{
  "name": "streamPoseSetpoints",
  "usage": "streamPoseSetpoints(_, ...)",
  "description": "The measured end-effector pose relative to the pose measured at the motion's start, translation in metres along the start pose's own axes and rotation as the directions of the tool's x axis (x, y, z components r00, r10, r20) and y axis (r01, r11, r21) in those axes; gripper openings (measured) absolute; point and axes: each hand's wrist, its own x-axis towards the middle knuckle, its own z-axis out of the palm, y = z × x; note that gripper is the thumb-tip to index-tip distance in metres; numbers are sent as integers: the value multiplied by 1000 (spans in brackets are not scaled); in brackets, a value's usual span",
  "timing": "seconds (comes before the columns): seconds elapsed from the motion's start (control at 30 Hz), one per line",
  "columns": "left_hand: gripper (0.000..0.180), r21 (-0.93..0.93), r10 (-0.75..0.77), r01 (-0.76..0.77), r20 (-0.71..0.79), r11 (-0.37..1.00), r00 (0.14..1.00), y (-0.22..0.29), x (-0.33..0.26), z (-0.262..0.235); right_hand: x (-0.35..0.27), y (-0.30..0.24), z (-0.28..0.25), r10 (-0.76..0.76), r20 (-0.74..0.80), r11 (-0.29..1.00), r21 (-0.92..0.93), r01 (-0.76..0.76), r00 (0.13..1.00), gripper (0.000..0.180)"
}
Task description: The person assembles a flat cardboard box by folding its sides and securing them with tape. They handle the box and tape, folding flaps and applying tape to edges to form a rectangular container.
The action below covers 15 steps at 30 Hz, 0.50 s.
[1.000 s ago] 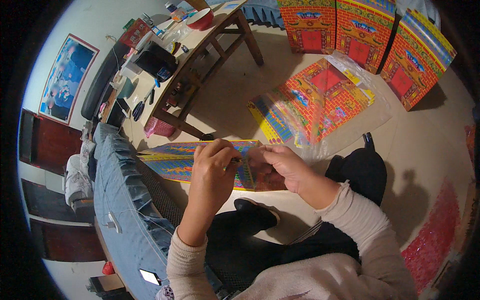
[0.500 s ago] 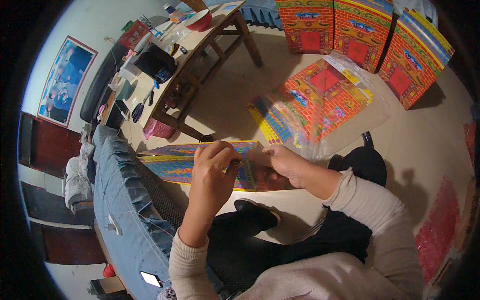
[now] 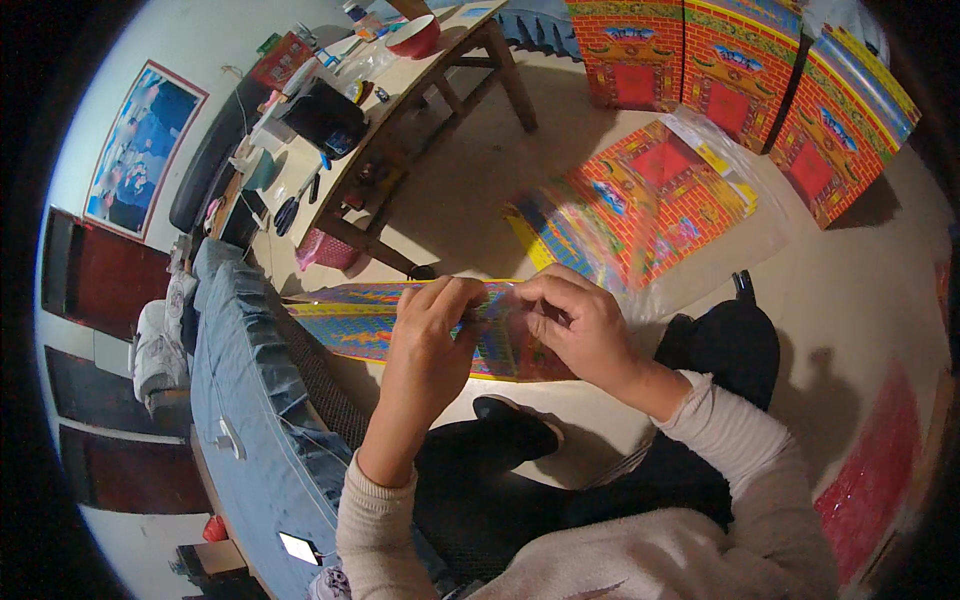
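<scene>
In front of me lies a long, brightly printed cardboard box (image 3: 345,330) with yellow edges and blue, red and green patterns. My left hand (image 3: 418,335) is closed on its upper edge, fingertips pinched. My right hand (image 3: 590,330) is just to the right, thumb and fingers pinched on the same edge near the box's darker end. The two hands are a short gap apart. My fingers hide what exactly is between them. Beyond, on the floor, a flat stack of printed cardboard sheets (image 3: 640,205) lies partly inside clear plastic wrap.
Three upright brick-patterned boxes (image 3: 735,80) stand at the far right. A wooden table (image 3: 455,65) at the back left bears a red bowl (image 3: 414,38), a black container (image 3: 325,115) and scissors (image 3: 287,215). On my left is a blue-covered bed (image 3: 235,360) with a phone (image 3: 299,548).
My right hand has moved up and its fingers have curled over the box's edge beside the left hand. My left hand stays in nearly the same place. The view has shifted slightly.
</scene>
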Motion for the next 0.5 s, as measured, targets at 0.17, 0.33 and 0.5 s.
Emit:
streamPoseSetpoints(0.17,43,-40,-6,7,10,999,1000,-1,-2,0,4,1,3,-41,75,995,-89,47,996,18)
streamPoseSetpoints(0.33,45,-61,18,-16,24,998,1000,-2,-3,-3,4,8,9,-51,36,997,-61,53,998,18)
streamPoseSetpoints(0.5,37,-105,36,-34,10,994,999,-2,-1,-6,3,3,13,-78,-1,997,-19,78,997,16)
